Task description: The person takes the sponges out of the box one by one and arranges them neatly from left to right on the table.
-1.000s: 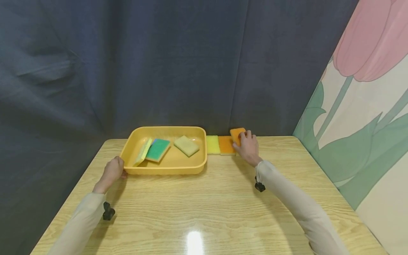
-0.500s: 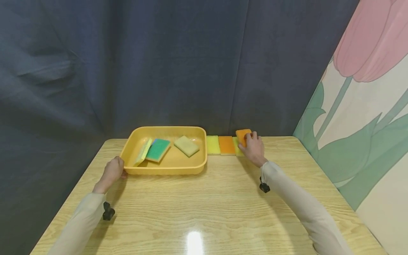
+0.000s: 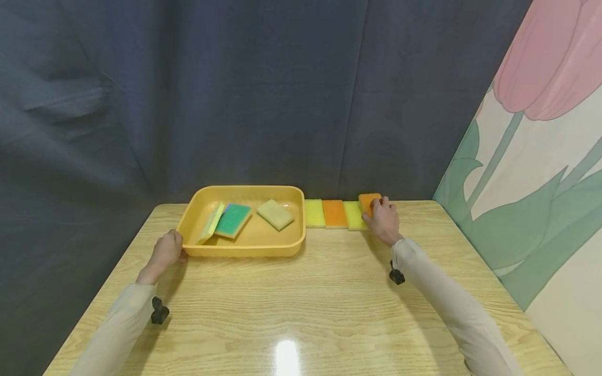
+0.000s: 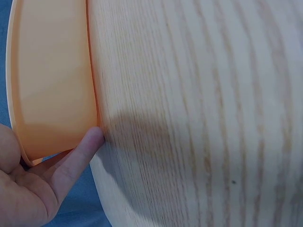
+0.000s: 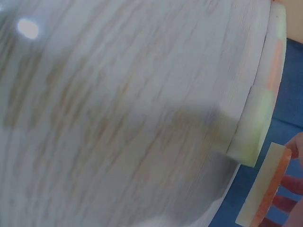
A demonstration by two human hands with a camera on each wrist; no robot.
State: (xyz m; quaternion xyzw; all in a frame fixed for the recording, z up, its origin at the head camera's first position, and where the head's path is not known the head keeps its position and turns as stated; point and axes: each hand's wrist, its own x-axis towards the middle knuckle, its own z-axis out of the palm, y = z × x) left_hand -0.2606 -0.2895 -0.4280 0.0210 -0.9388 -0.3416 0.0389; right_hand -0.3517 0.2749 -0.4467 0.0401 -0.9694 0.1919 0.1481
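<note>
My left hand (image 3: pixel 164 253) grips the front left corner of a yellow plastic tray (image 3: pixel 244 251); in the left wrist view a finger (image 4: pixel 78 158) lies against its wall. In the tray are a leaning yellow sponge (image 3: pixel 211 224), a green-faced sponge (image 3: pixel 233 221) and a pale yellow sponge (image 3: pixel 275 215). My right hand (image 3: pixel 383 222) holds an orange sponge (image 3: pixel 368 201), tilted, its pale side showing in the right wrist view. Flat in a row right of the tray lie a yellow sponge (image 3: pixel 314 213), an orange one (image 3: pixel 335 214) and another yellow sponge (image 3: pixel 355 215), nearest the held one.
The wooden table (image 3: pixel 291 297) ends at the back against a dark blue curtain (image 3: pixel 263 99). A tulip-patterned wall (image 3: pixel 527 193) stands along the right side. Something purple shows beside the green-faced sponge.
My right hand has moved right with the orange sponge, along the row's end, uncovering the second yellow sponge. My left hand and the tray have stayed in place.
</note>
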